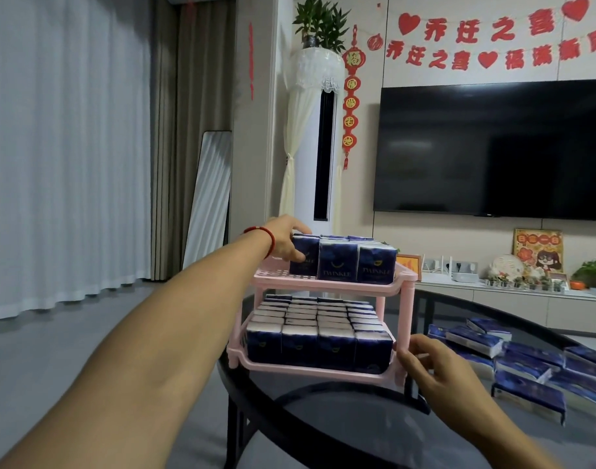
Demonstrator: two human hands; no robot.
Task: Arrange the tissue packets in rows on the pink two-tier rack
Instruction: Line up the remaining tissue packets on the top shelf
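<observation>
Tissue packets on upper rack tier are showing "TWINKLE" in pale letters. Red wall banner is reading 乔迁之喜. Red hanging ornament is bearing 福 on top; lower characters unclear.

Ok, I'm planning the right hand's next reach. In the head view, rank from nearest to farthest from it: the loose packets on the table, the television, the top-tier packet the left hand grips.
1. Loose packets, just right of the right hand.
2. Top-tier packet, up-left, gripped by the left hand.
3. Television, on the far wall.
</observation>
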